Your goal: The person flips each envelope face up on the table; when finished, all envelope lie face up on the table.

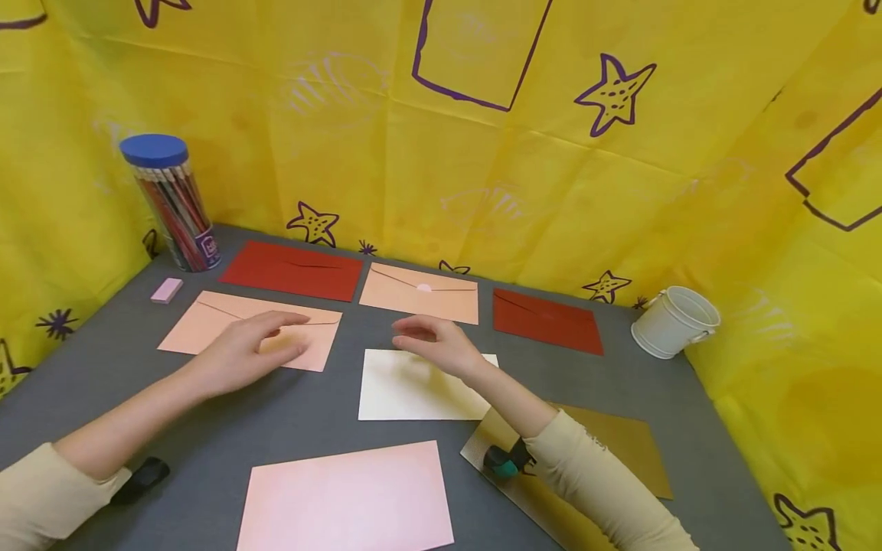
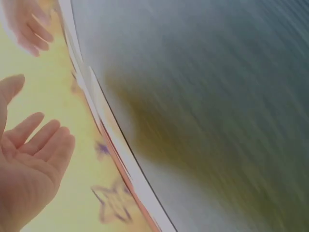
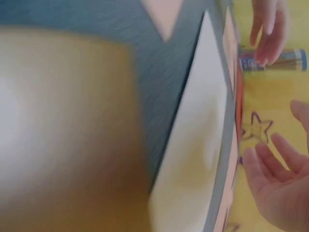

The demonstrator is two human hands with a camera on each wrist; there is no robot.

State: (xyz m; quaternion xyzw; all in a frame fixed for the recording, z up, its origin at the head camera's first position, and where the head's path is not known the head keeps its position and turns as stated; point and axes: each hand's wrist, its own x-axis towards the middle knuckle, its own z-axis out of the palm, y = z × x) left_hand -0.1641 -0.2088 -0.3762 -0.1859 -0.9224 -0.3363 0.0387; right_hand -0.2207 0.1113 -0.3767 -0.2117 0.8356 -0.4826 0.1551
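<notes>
My left hand hovers over a peach envelope on the left, fingers relaxed and holding nothing. Over the upper part of a white envelope in the middle hangs my right hand, its fingers loosely bent with nothing in them. In the left wrist view the left hand shows a bare palm. The right wrist view shows the right hand bare too, fingers apart. A pale pink envelope lies nearest to me. Under the right forearm is a gold envelope, partly covered by the sleeve.
Along the back lie a large red envelope, a peach envelope with a round seal and a smaller red envelope. A tub of pencils and a pink eraser are at left. At right stands a white bucket.
</notes>
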